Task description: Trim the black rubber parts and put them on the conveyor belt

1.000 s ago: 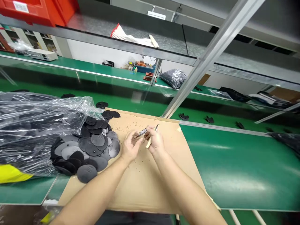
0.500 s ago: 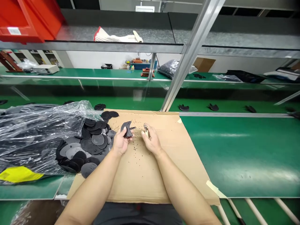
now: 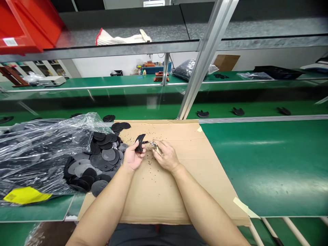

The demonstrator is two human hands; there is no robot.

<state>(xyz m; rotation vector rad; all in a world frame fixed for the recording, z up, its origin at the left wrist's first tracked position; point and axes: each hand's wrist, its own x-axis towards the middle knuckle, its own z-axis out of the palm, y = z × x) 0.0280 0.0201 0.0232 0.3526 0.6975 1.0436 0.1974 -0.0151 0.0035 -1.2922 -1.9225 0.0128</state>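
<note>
My left hand (image 3: 133,156) is closed round a black plastic disc piece (image 3: 139,142), held on edge above the cardboard sheet (image 3: 164,191). My right hand (image 3: 166,156) grips a small metal cutting tool (image 3: 154,145), whose tip points at the black piece. The two hands are close together over the middle of the cardboard. Tiny dark bits lie scattered on the cardboard around them. A heap of black discs (image 3: 102,159) lies just left of my left hand, spilling out of a clear plastic bag (image 3: 41,150).
The cardboard lies on a green bench (image 3: 269,164). A green conveyor behind carries black pieces (image 3: 203,113). A slanted metal post (image 3: 202,65) rises from the cardboard's far edge. A shelf above holds a white glove (image 3: 120,37) and a red bin (image 3: 23,24).
The view has tilted down a little. My left hand took up a black piece and turned it on edge; my right hand brought the tool back against it.
</note>
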